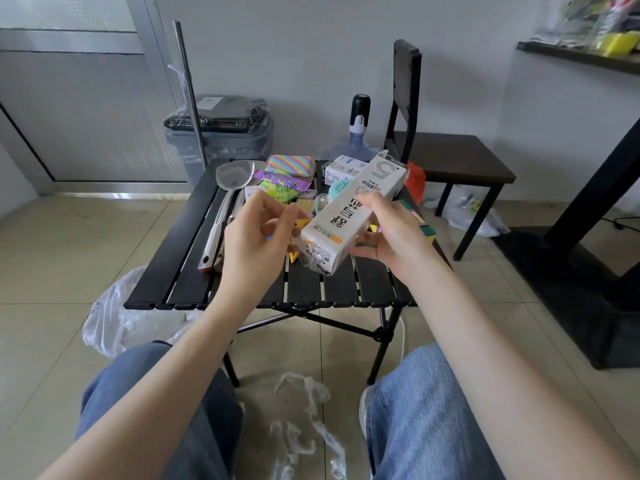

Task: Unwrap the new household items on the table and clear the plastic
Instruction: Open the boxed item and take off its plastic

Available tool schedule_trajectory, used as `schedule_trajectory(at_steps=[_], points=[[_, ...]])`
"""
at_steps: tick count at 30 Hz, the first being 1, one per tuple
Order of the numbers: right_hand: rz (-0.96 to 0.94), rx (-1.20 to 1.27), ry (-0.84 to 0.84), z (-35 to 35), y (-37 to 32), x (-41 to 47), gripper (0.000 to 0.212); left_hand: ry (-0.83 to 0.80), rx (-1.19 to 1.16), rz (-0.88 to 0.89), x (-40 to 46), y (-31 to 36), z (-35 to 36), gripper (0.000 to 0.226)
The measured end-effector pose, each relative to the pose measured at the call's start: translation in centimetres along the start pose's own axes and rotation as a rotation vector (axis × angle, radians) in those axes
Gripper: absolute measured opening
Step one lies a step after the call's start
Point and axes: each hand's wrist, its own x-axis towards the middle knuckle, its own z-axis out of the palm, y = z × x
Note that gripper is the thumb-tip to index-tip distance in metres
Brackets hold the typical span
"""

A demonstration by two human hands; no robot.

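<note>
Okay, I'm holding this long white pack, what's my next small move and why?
Probably pinch the crinkled clear wrap at the near end of the white pack with your left hand and peel. Your right hand already grips it, the left hovers beside that end.

— Where is there room on the desk (311,289)?

— The near slats along the front edge are bare, and so is the left strip beside the metal spatula (221,202).

— And farther back?

— Crowded: the striped sponge pack (291,165), purple packet (282,179) and white boxes (341,168) sit close together. The chair (446,150) stands just beyond the right corner, the bin (221,133) behind the left.
</note>
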Motion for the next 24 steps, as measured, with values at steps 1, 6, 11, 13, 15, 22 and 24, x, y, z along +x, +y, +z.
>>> schedule_trajectory(at_steps=[1,6,11,13,15,22,24], points=[[-0.003,-0.002,0.001,0.0,0.1,0.0,0.040,0.002,-0.011,-0.035,0.0,-0.1,0.0,0.023],[-0.018,-0.004,-0.007,-0.3,0.5,-0.3,0.048,0.003,-0.142,-0.236,0.2,-0.3,0.4,0.021],[-0.031,-0.033,0.041,-1.2,0.3,-0.4,0.048,-0.170,-0.301,-0.397,0.6,0.8,-0.3,0.018],[-0.045,-0.066,0.045,-1.3,0.1,-0.5,0.048,-0.278,-0.228,-0.337,0.5,1.3,-0.7,0.022],[-0.054,-0.124,0.062,-1.2,0.1,-0.7,0.049,-0.378,-0.151,-0.291,0.3,1.7,-0.7,0.016],[-0.036,-0.268,0.049,-1.2,-0.3,-1.0,0.041,-0.539,-0.026,-0.239,0.5,0.7,-0.8,0.021],[-0.030,-0.283,0.045,-1.4,-0.4,-1.0,0.039,-0.518,0.030,-0.196,0.5,0.2,-0.9,0.013]])
